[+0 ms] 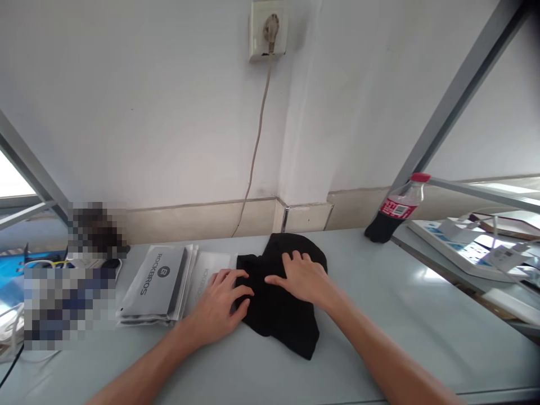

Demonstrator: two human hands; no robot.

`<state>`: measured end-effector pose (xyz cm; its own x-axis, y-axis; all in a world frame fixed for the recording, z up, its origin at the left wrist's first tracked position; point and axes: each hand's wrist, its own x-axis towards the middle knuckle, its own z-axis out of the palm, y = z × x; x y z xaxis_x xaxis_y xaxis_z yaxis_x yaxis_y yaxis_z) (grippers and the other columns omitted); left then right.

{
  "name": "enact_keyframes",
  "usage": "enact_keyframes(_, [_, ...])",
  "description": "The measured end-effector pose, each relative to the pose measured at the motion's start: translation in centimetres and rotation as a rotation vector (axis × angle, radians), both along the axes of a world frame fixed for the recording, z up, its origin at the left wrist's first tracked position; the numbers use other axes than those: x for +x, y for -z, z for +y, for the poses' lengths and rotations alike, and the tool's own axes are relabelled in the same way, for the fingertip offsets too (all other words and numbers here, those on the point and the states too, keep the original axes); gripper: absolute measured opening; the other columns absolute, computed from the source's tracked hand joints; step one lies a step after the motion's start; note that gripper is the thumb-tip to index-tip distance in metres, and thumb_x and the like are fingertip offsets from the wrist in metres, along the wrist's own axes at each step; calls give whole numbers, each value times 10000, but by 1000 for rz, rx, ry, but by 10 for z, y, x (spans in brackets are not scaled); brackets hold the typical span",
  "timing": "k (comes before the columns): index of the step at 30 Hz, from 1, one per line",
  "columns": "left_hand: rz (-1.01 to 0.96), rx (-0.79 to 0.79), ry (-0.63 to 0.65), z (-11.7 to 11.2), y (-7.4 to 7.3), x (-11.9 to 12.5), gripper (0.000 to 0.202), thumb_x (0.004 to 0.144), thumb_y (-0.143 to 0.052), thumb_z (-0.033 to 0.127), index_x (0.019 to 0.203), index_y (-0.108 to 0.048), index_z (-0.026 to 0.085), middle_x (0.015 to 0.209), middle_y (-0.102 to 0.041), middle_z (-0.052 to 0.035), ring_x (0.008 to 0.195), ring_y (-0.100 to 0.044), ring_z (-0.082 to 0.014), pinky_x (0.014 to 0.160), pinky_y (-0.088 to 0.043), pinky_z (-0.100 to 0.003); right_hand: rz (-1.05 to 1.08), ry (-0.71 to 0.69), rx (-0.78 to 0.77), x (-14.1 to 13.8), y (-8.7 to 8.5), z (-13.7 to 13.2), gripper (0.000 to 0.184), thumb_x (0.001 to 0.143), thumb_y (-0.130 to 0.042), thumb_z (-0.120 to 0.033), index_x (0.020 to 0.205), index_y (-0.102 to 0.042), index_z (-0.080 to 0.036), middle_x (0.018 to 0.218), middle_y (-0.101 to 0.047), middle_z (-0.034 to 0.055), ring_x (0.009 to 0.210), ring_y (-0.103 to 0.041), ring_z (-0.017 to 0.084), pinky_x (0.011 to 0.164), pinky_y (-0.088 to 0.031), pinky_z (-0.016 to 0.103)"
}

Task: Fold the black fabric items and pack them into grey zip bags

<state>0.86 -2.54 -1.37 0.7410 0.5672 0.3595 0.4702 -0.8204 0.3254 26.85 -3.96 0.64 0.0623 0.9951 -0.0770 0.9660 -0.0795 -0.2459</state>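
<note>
A piece of black fabric [280, 301], rounded at the top like a hood or balaclava, lies spread on the grey table. My left hand [221, 301] rests at its left edge, fingers apart and fingertips touching the cloth. On its upper right part lies my right hand [304, 275], flat with the thumb stretched out to the left. Neither hand grips the fabric. Just left of my left hand is a clear plastic bag [211, 267] with faint lettering, partly covered by that hand. Beside it sits a stack of grey ROCKBROS packages [158, 281] in clear bags.
A cola bottle [396, 208] with a red cap stands at the back right, near a metal frame [455, 84]. Farther right are a power strip with chargers [464, 247]. A cable [259, 129] hangs from the wall socket [269, 31]. Cables and a blurred-out area occupy the left.
</note>
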Motion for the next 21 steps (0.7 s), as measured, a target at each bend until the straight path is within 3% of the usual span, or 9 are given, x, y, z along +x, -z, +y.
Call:
enact_keyframes(3, [-19, -23, -62, 2, -1, -1, 126, 955, -661, 318, 1036, -621, 230, 1383, -567, -79, 1302, -496, -303, 1066, -437, -490, 32, -161, -67, 5, 3, 1, 894, 809, -721, -597, 1553, -418, -205, 1521, -513, 199, 1443, -410, 433, 1155, -310, 568])
enact_keyframes(5, [-25, -48, -61, 3, -2, -3, 227, 950, -662, 306, 1153, -592, 234, 1434, -541, -88, 1320, -486, -295, 1081, -450, -487, 92, -278, -159, 19, -1, 4, 1047, 752, -785, -504, 1632, -270, -269, 1636, -406, 126, 1552, -249, 367, 1237, -202, 504])
enact_keyframes(7, [2, -50, 2, 3, -3, -4, 375, 979, -579, 209, 1347, -531, 270, 1520, -487, -67, 1397, -419, -280, 1134, -424, -489, 165, -343, -192, 34, -6, 6, 1078, 704, -817, -418, 1625, -279, -261, 1658, -370, 121, 1563, -217, 362, 1235, -220, 484])
enact_keyframes(9, [46, -36, 85, 1, -3, -4, 476, 989, -504, 133, 1425, -502, 325, 1520, -499, -29, 1451, -351, -274, 1173, -390, -502, 216, -340, -116, 40, -11, 7, 848, 763, -759, -355, 1531, -418, -241, 1576, -463, 137, 1467, -385, 355, 1156, -347, 468])
enact_keyframes(12, [75, -10, 117, -2, -1, -1, 300, 1005, -525, 182, 1253, -633, 312, 1363, -597, -36, 1387, -417, -285, 1150, -409, -505, 219, -300, 9, 32, -13, 8, 285, 943, -537, -307, 1210, -607, -237, 1260, -647, 102, 1119, -606, 275, 938, -481, 411])
enact_keyframes(14, [55, 35, 36, -1, 2, 2, 145, 1016, -551, 256, 1097, -671, 256, 1282, -610, -66, 1296, -488, -290, 1103, -442, -503, 211, -316, -6, 23, -12, 8, 139, 963, -517, -317, 1007, -628, -245, 1042, -676, 55, 964, -622, 240, 823, -493, 361])
enact_keyframes(16, [12, 102, -110, 4, 8, 2, 155, 1025, -543, 305, 1082, -658, 219, 1270, -601, -96, 1245, -519, -303, 1057, -466, -512, 199, -336, -34, 20, -10, 7, 126, 894, -639, -363, 959, -621, -257, 990, -661, 30, 955, -618, 239, 769, -488, 328])
enact_keyframes(19, [-41, 173, -340, 15, 23, -1, 318, 1032, -522, 353, 1300, -576, 191, 1353, -566, -139, 1261, -521, -337, 1021, -485, -529, 154, -307, -49, 30, -9, 4, 392, 789, -746, -377, 1143, -604, -286, 1172, -639, 42, 1054, -617, 276, 812, -493, 355])
enact_keyframes(21, [-56, 187, -438, 21, 32, -4, 449, 1023, -532, 382, 1421, -483, 179, 1425, -527, -166, 1296, -509, -367, 1008, -494, -541, 107, -267, -53, 43, -9, 1, 505, 740, -769, -294, 1211, -585, -286, 1252, -629, 55, 1104, -625, 301, 900, -479, 395])
